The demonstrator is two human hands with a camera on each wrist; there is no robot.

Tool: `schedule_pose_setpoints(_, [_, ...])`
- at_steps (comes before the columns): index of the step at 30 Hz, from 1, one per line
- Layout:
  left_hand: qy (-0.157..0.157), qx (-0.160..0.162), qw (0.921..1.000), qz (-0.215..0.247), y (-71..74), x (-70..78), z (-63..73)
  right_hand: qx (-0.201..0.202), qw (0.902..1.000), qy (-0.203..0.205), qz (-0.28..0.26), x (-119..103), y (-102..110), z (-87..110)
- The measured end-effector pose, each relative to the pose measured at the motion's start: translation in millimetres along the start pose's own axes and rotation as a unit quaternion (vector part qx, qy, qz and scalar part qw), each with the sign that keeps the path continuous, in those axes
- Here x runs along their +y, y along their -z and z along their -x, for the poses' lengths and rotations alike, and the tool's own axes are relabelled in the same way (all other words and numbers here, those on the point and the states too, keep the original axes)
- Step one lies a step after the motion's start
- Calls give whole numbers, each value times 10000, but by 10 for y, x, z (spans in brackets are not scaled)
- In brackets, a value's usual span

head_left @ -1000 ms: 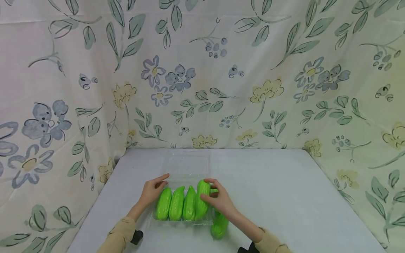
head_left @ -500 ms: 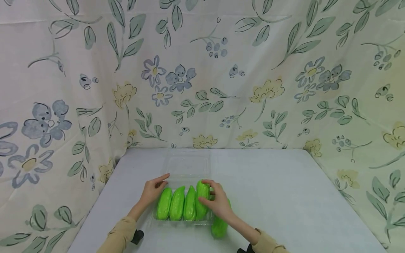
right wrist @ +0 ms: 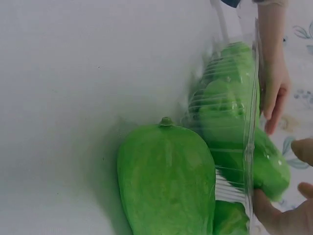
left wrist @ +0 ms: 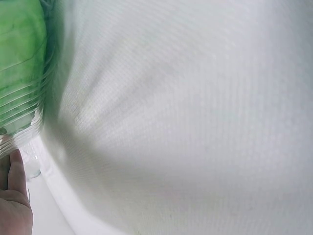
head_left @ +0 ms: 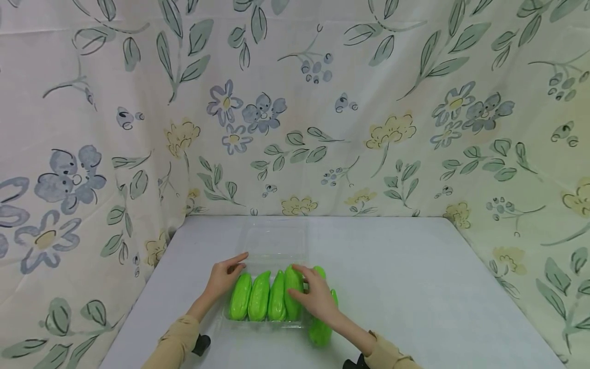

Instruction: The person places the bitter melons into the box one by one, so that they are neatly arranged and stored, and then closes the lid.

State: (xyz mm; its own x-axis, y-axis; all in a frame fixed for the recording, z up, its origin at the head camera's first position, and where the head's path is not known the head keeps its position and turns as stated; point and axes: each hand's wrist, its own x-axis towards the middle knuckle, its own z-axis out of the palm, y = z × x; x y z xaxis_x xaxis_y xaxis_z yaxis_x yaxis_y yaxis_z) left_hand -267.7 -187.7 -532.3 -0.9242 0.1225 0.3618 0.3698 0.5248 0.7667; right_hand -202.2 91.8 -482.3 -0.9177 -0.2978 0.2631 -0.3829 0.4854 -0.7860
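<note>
A clear plastic clamshell box [head_left: 262, 325] lies with its lid [head_left: 275, 241] folded back, several green gourds [head_left: 239, 297] side by side in it. At the box's back left corner, my left hand [head_left: 223, 279] touches the edge with its fingers fairly straight; the left wrist view shows the fingertips [left wrist: 17, 166] at the ribbed plastic. My right hand [head_left: 319, 297] holds the rightmost gourd in the box [head_left: 293, 300], thumb on its side and index finger at its far end. That gourd rises above the rim in the right wrist view, where part of the grip falls outside the frame.
More green gourds lie right of the box, one [head_left: 320, 333] partly under my right forearm; it looms large, as a gourd [right wrist: 166, 181] with a short stem, in the right wrist view. A white cloth [head_left: 392, 266] covers the table, and a floral curtain [head_left: 350, 169] hangs behind.
My right hand has shifted slightly left, and the rightmost gourd has moved left and sits lower beside its neighbour. My left hand has stayed in place.
</note>
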Motion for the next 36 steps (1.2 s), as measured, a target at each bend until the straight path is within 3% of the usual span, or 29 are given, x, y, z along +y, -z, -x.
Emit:
schedule_pose_setpoints(12, [12, -21, 10000, 15, -13, -15, -4, 318, 9995, -60, 21, 4, -26, 37])
schedule_pose_setpoints(20, [8, -19, 10000, -14, -7, -3, -5, 483, 9983, -194, -244, -42, -35, 73])
schedule_pose_setpoints(36, [-96, -12, 9999, 115, 2, 26, 2, 360, 9991, -120, -201, -27, -47, 105])
